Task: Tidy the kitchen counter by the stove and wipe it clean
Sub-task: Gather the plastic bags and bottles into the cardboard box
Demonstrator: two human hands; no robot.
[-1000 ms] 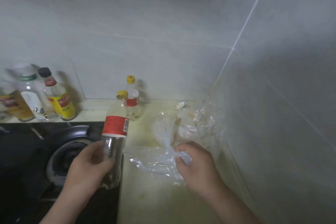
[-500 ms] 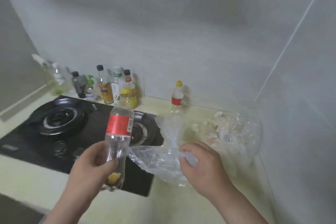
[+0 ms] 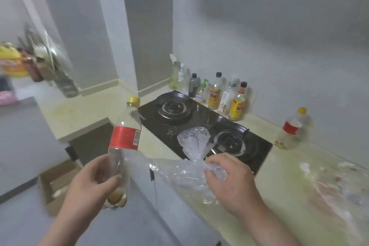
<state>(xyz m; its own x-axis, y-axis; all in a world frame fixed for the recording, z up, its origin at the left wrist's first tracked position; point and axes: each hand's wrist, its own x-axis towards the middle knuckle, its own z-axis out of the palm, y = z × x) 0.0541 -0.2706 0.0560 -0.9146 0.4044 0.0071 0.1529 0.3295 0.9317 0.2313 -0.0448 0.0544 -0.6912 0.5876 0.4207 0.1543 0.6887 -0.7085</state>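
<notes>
My left hand (image 3: 93,180) grips the lower part of a clear plastic bottle (image 3: 123,142) with a red label and a yellow cap, held upright out past the counter's front edge. My right hand (image 3: 229,179) clutches a crumpled clear plastic bag (image 3: 189,158), whose puffed end stands up in front of the black gas stove (image 3: 201,126). The pale yellow counter (image 3: 283,177) right of the stove is stained, with scraps and clear plastic film (image 3: 335,189) lying on it.
A second red-labelled, yellow-capped bottle (image 3: 291,130) stands on the counter right of the stove. Several condiment and cleaner bottles (image 3: 215,94) line the wall behind the stove. An open cardboard box (image 3: 58,181) sits on the floor at lower left. Blurred items (image 3: 24,66) show at far left.
The view has swung left and pulled back from the corner. Both hands, with the bottle and the bag, have moved away from the counter corner toward the front edge and the floor.
</notes>
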